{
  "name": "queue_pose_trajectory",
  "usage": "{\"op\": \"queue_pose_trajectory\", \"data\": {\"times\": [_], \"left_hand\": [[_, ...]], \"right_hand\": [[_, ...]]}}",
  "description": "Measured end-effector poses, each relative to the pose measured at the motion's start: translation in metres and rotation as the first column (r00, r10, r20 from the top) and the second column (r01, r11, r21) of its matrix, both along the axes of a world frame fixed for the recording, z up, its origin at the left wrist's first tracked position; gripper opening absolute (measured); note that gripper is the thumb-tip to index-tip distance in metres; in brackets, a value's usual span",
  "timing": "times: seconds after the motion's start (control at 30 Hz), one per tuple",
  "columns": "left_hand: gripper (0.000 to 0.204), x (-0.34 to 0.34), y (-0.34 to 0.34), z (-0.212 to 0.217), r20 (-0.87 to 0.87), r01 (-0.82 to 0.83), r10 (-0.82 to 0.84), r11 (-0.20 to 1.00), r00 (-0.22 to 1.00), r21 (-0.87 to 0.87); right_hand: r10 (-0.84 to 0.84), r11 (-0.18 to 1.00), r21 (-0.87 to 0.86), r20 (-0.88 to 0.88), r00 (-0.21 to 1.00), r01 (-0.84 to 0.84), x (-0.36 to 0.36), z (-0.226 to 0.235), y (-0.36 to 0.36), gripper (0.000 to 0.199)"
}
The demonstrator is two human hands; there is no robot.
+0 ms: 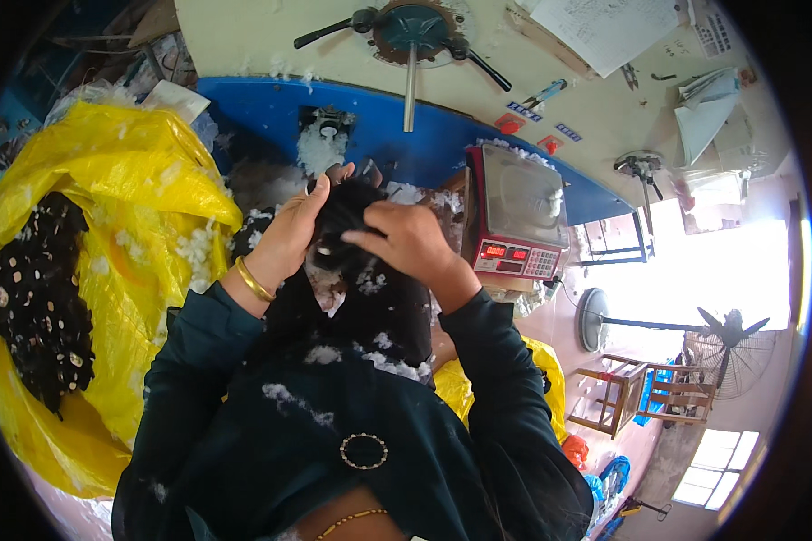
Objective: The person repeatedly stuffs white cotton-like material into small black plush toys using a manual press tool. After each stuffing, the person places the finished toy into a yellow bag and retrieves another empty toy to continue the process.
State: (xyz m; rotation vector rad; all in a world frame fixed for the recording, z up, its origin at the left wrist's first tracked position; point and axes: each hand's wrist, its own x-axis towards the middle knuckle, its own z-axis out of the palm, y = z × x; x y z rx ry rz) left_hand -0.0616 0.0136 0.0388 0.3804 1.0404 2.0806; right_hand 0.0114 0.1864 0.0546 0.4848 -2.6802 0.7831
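Note:
A dark, soft-looking black fabric piece [350, 209] is held up in front of my lap, its exact kind hard to make out. My left hand [290, 225], with a gold bangle at the wrist, grips its left side, thumb up. On its right side the curled fingers of my right hand [410, 236] press into the cloth. Just beyond, a metal nozzle [328, 129] sticks out of the blue machine front [253, 97], with a clump of white fluffy stuffing [319, 155] around and below it. White tufts cling to my dark clothes.
A large yellow sack [144, 171] at the left holds black pieces with pale spots [41, 298]. A red digital scale [518, 257] stands close on the right. Above are a handled metal lever [412, 41], red buttons [509, 125] and papers [604, 27]. Farther right are a fan [726, 343] and wooden chairs [618, 397].

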Motion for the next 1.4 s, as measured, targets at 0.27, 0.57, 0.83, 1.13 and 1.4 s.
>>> {"op": "queue_pose_trajectory", "data": {"times": [0.27, 0.57, 0.83, 1.13, 1.4], "left_hand": [[0.037, -0.024, 0.066, 0.011, -0.239, -0.193, 0.13, 0.946, 0.962, -0.261], [0.038, -0.06, 0.091, 0.017, -0.779, -0.485, 0.113, 0.834, 0.617, -0.263], [0.044, -0.031, 0.076, 0.007, -0.979, -0.697, -0.064, 0.694, 0.191, -0.181], [0.028, -0.088, 0.085, -0.013, 0.335, 0.014, -0.074, 0.984, 0.939, 0.178], [0.029, -0.032, 0.103, -0.012, -0.629, -0.381, 0.151, 0.891, 0.763, -0.248]], "right_hand": [[-0.537, 0.842, -0.087, -0.222, 0.814, 0.532, -0.091, 0.03, 0.046, 0.03], [-0.513, 0.856, -0.101, -0.285, 0.81, 0.507, -0.186, 0.018, 0.105, 0.028], [-0.565, 0.825, -0.156, -0.204, 0.799, 0.544, -0.13, 0.017, 0.072, 0.025], [-0.722, 0.69, -0.102, -0.024, 0.692, 0.716, -0.178, 0.036, 0.077, 0.031], [-0.695, 0.719, -0.094, -0.063, 0.717, 0.689, -0.155, 0.024, 0.067, 0.026]]}}
